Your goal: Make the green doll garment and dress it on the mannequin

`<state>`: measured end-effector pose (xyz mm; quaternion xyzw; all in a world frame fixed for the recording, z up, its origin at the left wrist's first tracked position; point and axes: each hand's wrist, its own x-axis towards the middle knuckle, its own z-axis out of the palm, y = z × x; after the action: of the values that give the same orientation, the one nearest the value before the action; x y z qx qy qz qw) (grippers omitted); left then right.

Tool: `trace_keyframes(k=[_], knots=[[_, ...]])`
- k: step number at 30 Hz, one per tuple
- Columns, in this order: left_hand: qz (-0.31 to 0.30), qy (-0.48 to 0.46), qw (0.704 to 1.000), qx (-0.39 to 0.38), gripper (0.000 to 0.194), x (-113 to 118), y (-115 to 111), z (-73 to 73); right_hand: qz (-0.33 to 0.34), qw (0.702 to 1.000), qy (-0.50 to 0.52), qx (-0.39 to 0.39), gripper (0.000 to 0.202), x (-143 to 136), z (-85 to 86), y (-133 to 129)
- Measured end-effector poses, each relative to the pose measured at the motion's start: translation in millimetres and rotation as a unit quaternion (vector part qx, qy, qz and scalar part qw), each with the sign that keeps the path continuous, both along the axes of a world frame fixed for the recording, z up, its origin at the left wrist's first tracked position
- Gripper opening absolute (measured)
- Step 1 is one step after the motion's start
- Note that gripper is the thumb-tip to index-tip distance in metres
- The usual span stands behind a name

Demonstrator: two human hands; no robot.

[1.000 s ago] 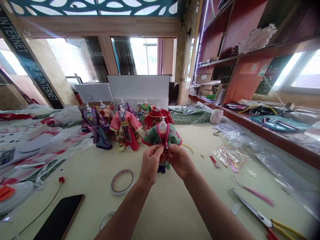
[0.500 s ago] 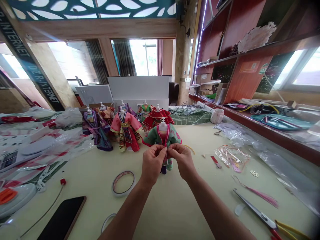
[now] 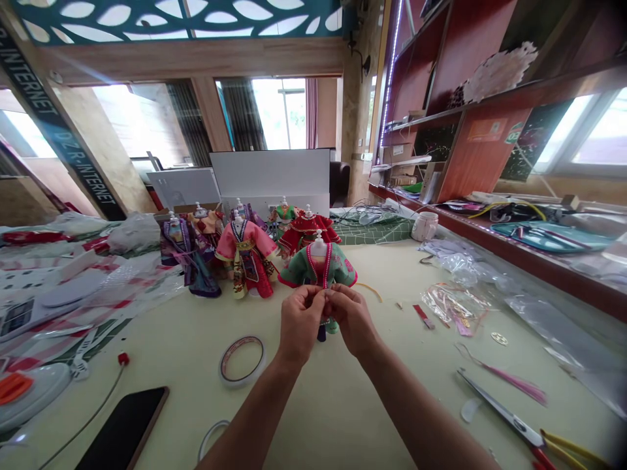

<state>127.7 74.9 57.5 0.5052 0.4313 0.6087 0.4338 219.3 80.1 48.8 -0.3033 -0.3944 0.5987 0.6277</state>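
A small headless doll figure in a green robe with pink trim (image 3: 343,261) stands upright on the pale table, its white neck peg on top. At the front of its waist, my left hand (image 3: 300,320) and my right hand (image 3: 351,316) meet with thumbs and fingertips pinched together. Both hands seem to pinch the trim of the robe; the exact bit between the fingertips is too small to make out. Behind and to the left stand several other dressed figures, among them one in a pink robe (image 3: 247,245) and one in red (image 3: 309,228).
A tape roll (image 3: 242,361) and a black phone (image 3: 122,427) lie on the left of the table (image 3: 313,405). Scissors (image 3: 509,414), a pink tassel (image 3: 519,384) and a plastic bag of trinkets (image 3: 453,307) lie on the right. A jar (image 3: 425,226) stands behind.
The fingertips have shifted slightly at the waist of the green robe, and my right hand has drawn a little closer to my left. The figures stand as before.
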Motion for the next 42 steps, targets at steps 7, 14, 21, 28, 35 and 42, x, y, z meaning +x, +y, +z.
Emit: trace_keyframes(k=[7,14,21,28,35,42], knots=[[0.056,0.086,0.994,0.036,0.017,-1,-2,-0.7,-0.049,0.998,-0.040,0.013,0.014,6,8.4,1],[0.065,0.119,0.989,0.051,0.015,1,-5,2.9,-0.079,0.994,-0.075,0.022,0.012,4,8.9,2],[0.054,0.086,0.994,0.044,0.016,-1,-1,-5.0,-0.083,0.995,-0.055,0.012,0.009,2,2.9,4],[0.019,0.022,1.000,0.008,0.022,1,-2,-3.6,0.057,0.997,0.041,-0.043,0.012,0,-0.5,2],[-0.014,-0.073,0.996,-0.039,0.017,2,-7,8.7,0.140,0.978,0.132,-0.075,0.025,8,5.5,5],[-0.003,-0.078,0.997,-0.016,0.016,4,-8,8.1,0.110,0.981,0.148,-0.054,0.025,4,2.4,4]])
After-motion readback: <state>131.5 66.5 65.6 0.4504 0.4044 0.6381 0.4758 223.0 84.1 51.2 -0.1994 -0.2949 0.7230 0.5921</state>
